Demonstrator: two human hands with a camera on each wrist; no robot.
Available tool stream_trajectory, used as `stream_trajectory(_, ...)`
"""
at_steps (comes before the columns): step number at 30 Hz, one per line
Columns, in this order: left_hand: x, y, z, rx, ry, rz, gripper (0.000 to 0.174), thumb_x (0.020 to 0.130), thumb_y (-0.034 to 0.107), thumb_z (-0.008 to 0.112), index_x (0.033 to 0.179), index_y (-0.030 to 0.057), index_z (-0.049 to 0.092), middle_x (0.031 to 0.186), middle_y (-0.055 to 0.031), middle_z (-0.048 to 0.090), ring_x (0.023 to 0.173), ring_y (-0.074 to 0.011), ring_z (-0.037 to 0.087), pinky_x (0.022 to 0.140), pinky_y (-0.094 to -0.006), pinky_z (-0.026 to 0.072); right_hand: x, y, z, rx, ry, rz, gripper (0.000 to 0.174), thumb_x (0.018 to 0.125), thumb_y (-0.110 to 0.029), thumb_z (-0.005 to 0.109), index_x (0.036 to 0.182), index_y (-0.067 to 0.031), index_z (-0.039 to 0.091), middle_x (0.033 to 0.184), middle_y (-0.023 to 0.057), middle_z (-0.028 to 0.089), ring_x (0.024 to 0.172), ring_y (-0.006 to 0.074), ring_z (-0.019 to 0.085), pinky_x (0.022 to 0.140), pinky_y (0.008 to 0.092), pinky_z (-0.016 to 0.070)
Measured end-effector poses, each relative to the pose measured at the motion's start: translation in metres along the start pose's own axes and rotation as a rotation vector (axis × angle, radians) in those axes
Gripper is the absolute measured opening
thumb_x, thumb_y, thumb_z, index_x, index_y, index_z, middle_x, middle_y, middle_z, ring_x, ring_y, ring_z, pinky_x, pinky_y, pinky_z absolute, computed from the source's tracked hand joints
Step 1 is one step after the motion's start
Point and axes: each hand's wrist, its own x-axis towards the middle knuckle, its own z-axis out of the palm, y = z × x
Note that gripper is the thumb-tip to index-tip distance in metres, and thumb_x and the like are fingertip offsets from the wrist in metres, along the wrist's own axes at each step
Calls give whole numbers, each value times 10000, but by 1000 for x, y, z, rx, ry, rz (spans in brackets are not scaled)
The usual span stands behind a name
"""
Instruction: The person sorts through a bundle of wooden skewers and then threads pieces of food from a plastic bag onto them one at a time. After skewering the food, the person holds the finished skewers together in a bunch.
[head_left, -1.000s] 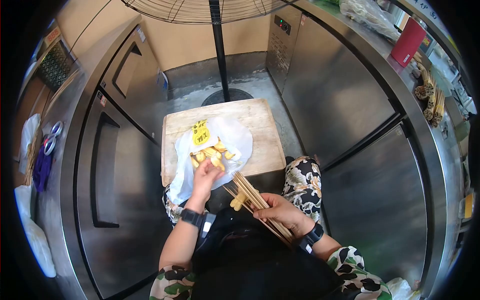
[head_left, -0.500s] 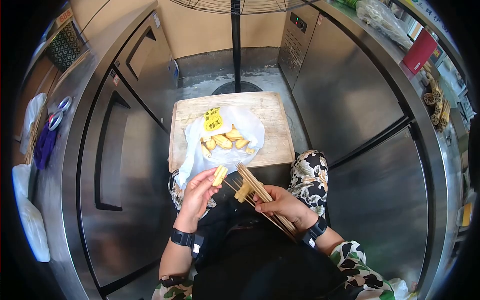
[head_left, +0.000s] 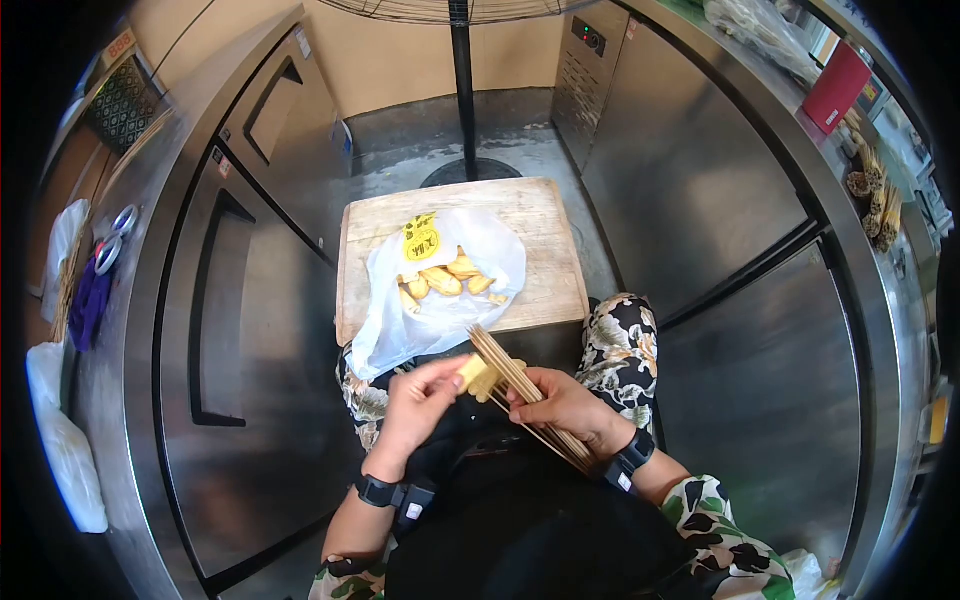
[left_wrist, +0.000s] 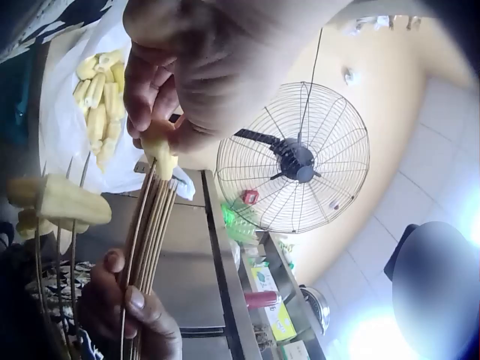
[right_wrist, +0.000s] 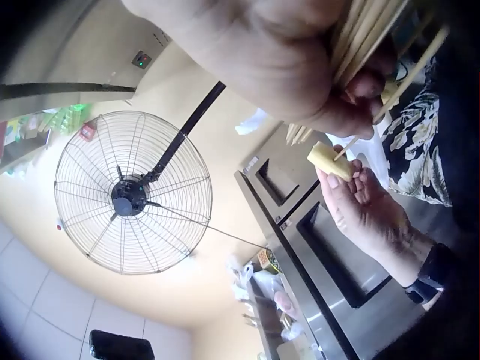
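Observation:
My left hand (head_left: 415, 402) pinches a pale yellow food piece (right_wrist: 328, 161) between thumb and fingers. The tip of one bamboo skewer (right_wrist: 405, 88) meets this piece in the right wrist view. My right hand (head_left: 575, 412) grips a bundle of bamboo skewers (head_left: 510, 365), points upward. Other yellow pieces (left_wrist: 71, 202) are threaded on skewers beside the bundle, seen in the left wrist view. More yellow pieces (head_left: 440, 282) lie in an open white plastic bag (head_left: 385, 325) with a yellow label.
Beneath the bag is a wooden board (head_left: 545, 240) in front of the knees. Steel cabinets (head_left: 700, 200) stand on both sides, and a fan (left_wrist: 296, 161) is behind the board. Scissors (head_left: 118, 235) lie on the left counter, a red bottle (head_left: 835, 88) on the right one.
My left hand took a yellow piece from the bag, drew it back, then brought it right to the skewer tips. The right hand still holds the skewers in nearly the same place.

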Motion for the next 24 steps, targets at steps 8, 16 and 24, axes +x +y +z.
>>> stream_trajectory(8,41,-13,-3,10,-24,54,209,928,134,551,1069,12,643,928,-17,661,813,-52,556,745,-226,462,0,-7,-7,37,68,-10,176,806,4,637,955,-31,550,780,-16,551,606,40,506,531,175,409)
stream_trajectory(16,134,-63,-47,1329,208,214,182,774,1,546,939,5,624,1011,-188,603,950,-348,586,839,-416,472,-8,-11,-13,165,-1,-41,265,811,-5,576,1075,-6,572,913,-6,605,774,37,551,692,165,448)
stream_trajectory(24,145,-70,-57,1247,210,11,327,748,3,589,1074,-3,573,1083,-199,561,971,-345,583,841,-401,488,-10,-17,-10,13,0,-85,228,809,-32,646,1032,-19,596,888,-27,606,786,31,537,708,178,435)
